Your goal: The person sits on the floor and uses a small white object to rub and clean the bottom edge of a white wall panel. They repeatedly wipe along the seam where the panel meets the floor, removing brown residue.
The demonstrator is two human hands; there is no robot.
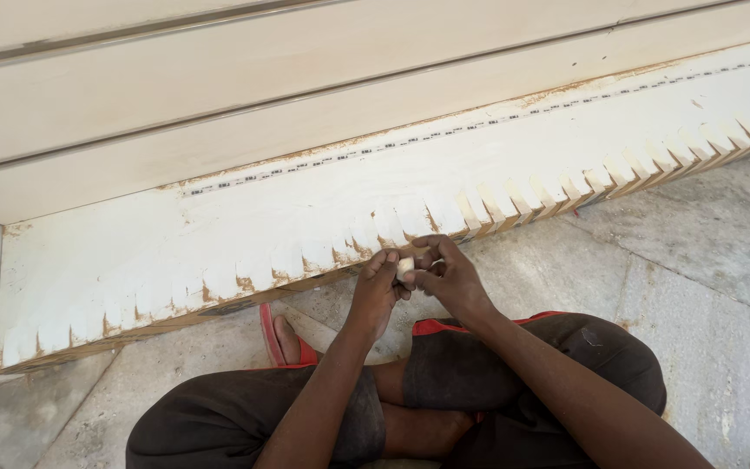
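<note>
A long white-coated wooden moulding (323,208) with a saw-tooth lower edge lies across the floor in front of me. Both hands meet at its toothed edge near the middle. My left hand (377,291) and my right hand (446,276) pinch a small pale folded piece (405,266), perhaps sandpaper, held against the teeth. The fingers hide most of that piece.
Several pale flat boards (219,78) lie stacked behind the moulding. I sit cross-legged in dark trousers on a grey stone floor (705,260), with a red sandal (281,339) on my foot under the moulding's edge.
</note>
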